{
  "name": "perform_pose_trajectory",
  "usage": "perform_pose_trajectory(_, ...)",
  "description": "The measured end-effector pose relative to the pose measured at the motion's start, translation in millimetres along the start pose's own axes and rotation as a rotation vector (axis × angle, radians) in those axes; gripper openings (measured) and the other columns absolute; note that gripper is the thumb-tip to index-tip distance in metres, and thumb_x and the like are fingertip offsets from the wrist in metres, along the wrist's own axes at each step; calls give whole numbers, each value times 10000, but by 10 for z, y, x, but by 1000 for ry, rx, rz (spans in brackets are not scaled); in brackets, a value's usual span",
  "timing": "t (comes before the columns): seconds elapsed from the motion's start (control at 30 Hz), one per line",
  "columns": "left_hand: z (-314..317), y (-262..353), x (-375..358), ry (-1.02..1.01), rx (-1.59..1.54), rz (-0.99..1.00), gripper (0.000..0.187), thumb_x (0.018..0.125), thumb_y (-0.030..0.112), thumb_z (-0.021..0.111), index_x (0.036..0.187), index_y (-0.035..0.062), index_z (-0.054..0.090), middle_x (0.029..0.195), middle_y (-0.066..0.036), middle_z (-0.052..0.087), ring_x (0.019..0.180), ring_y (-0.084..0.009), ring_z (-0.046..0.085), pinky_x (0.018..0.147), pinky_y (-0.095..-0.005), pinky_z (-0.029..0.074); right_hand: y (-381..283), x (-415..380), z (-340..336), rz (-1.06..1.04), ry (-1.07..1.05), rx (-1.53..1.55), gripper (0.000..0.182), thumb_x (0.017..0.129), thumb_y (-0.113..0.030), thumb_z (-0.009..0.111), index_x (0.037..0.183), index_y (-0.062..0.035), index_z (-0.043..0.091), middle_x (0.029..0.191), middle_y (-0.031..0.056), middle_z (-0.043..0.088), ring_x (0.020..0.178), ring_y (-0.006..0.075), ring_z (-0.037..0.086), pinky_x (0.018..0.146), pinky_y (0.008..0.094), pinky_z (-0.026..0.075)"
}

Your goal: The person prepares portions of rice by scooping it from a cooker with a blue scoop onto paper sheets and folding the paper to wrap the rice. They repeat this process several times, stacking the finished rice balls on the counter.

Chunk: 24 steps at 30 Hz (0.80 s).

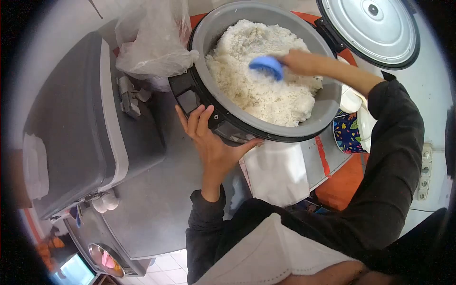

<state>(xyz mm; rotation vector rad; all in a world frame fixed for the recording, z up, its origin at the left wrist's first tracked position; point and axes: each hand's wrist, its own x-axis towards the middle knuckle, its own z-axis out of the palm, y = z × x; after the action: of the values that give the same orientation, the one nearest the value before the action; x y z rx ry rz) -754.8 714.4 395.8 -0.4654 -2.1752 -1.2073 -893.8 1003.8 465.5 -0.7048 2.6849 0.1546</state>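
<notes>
- A smooth grey metal table carries a big black-sided cooker; its round grey inner pot stands open, heaped with white cooked rice.
- I see the right hand over the heap, its fingers closed on a rounded blue scoop that touches or nearly touches the rice; I can't tell which.
- The left hand is against the cooker's black side, fingers spread, thumb well apart from them along the lower edge.
- The round silvery lid lies open beyond the pot, joined at a black hinge.
- Beside the cooker are a cloudy plastic bag, a pale flat sheet and a dark blue container with a leafy pattern.
- A bulky dark grey box fills the left; a white socket strip is on the right.
- Down low, I make out white floor tiles, a lit screen and a round metal dish holding something pink.
- The scoop is blurred, and the right forearm hides part of the pot's rim. The lid is cut off at the top, and the corners go dark.
</notes>
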Motion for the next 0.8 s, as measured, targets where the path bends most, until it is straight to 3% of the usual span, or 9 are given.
perform_pose_trajectory(0.17, 19, 13, 11, 21, -31, 8, 1103, 448, 533, 855, 1266, 24, 317, 1232, -156, 317, 1290, -443, 178, 1068, -633, 148, -292, -88, 73, -72, -168, 276, 433, 902, -85, 452, 1334, -98, 427, 863, 222, 644, 655, 336, 629, 631, 440, 488)
perform_pose_trajectory(0.23, 6, -15, 5, 25, -34, 7, 1098, 451, 533, 854, 1263, 23, 319, 1228, -156, 319, 1285, -431, 192, 1067, -636, 147, -519, -277, -102, 163, -356, 450, 403, 925, -128, 456, 1328, -102, 445, 712, 166, 599, 471, 226, 565, 491, 361, 471)
perform_pose_trajectory(0.33, 50, -66, 3, 28, 6, 65, 1085, 453, 532, 853, 1254, 24, 325, 1219, -149, 321, 1267, -395, 228, 1068, -642, 142, -554, -446, -389, 176, -394, 626, 394, 942, -184, 466, 1325, -93, 450, 627, 75, 499, 375, 129, 447, 398, 289, 414)
perform_pose_trajectory(0.43, 33, -45, -33, 52, -23, 61, 1074, 455, 532, 853, 1246, 26, 332, 1212, -140, 321, 1251, -370, 246, 1070, -647, 134, -457, -448, -342, 310, -342, 822, 386, 950, -220, 467, 1311, -84, 461, 616, 43, 463, 408, 122, 446, 398, 281, 412)
perform_pose_trajectory(0.53, 29, -3, -1, 26, 18, 57, 1080, 452, 531, 855, 1249, 29, 326, 1213, -135, 318, 1256, -369, 236, 1078, -640, 122, -686, -169, -176, 208, -222, 833, 372, 952, -230, 468, 1290, -74, 478, 627, 37, 466, 457, 102, 460, 402, 265, 408)
perform_pose_trajectory(0.57, 34, 3, 1, 35, 9, 53, 1088, 451, 530, 855, 1256, 33, 319, 1215, -134, 317, 1260, -365, 232, 1083, -632, 117, -783, -134, -178, 189, -221, 776, 383, 935, -179, 471, 1309, -99, 455, 628, 87, 513, 497, 181, 538, 451, 330, 452)
perform_pose_trajectory(0.6, 43, 4, 10, 51, 1, 48, 1095, 450, 529, 856, 1263, 37, 311, 1218, -132, 316, 1263, -361, 228, 1089, -624, 112, -785, -109, -119, 184, -216, 777, 383, 935, -179, 471, 1309, -99, 455, 628, 87, 513, 497, 181, 538, 451, 330, 452)
perform_pose_trajectory(0.67, 29, 7, -1, 44, -4, 38, 1104, 447, 526, 857, 1270, 40, 305, 1229, -128, 315, 1268, -360, 224, 1093, -613, 114, -835, -108, 69, -97, 283, 379, 418, 888, -95, 443, 1305, -116, 458, 709, 208, 604, 649, 339, 616, 607, 442, 495)
perform_pose_trajectory(0.8, 67, -10, -16, 61, -23, 68, 1112, 445, 509, 862, 1283, 46, 297, 1268, -115, 312, 1292, -367, 198, 1099, -587, 131, -1017, -213, 182, -71, 267, 148, 548, 850, -40, 475, 1375, -151, 361, 711, 223, 598, 632, 383, 602, 640, 474, 467)
